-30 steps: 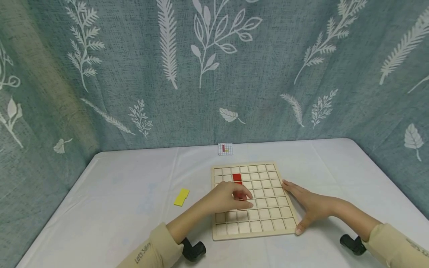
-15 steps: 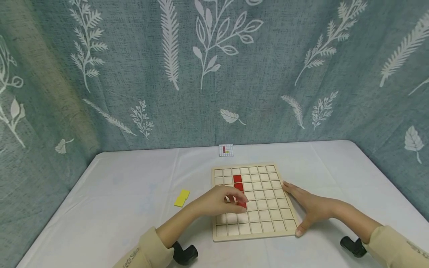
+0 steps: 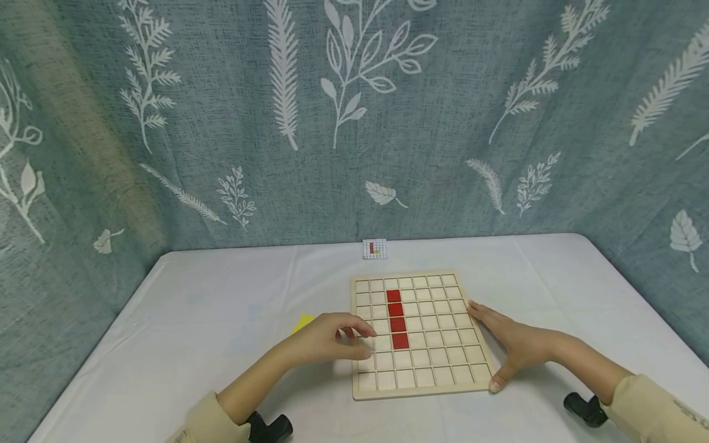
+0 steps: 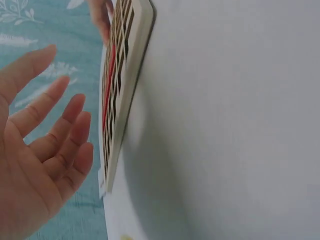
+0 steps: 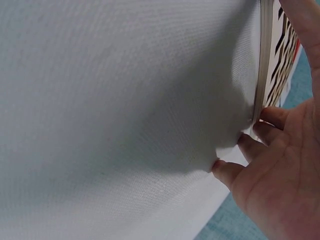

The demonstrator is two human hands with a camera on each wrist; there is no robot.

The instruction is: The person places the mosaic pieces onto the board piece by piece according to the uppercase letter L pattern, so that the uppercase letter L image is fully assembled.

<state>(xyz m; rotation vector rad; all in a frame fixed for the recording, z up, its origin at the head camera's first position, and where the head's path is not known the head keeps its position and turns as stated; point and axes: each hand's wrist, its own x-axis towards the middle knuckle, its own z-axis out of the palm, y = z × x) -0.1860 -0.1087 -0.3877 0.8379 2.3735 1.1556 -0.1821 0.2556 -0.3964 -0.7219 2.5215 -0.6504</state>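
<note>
A wooden grid board (image 3: 443,339) lies on the white table, with a column of red squares (image 3: 396,323) set in its cells. My left hand (image 3: 328,339) hovers over the board's left edge, fingers loosely bent and holding nothing. The left wrist view shows that palm (image 4: 40,170) with fingers spread, apart from the board (image 4: 131,75). With thumb and fingers spread, my right hand (image 3: 520,344) rests along the board's right edge. Its fingertips touch the cloth and the board's side in the right wrist view. A flat yellow piece (image 3: 303,322) lies left of the board, partly hidden behind my left hand.
A small card (image 3: 375,248) printed with a grid and red and yellow marks lies at the table's back edge. Behind the table (image 3: 221,289) hangs a blue-green curtain (image 3: 310,197) with white leaf prints. Black wrist mounts (image 3: 584,408) sit under both forearms.
My left hand has moved off the red squares, leftward toward the yellow piece, which it now partly covers. The whole red column has come into sight. My right hand stays at the board's edge.
</note>
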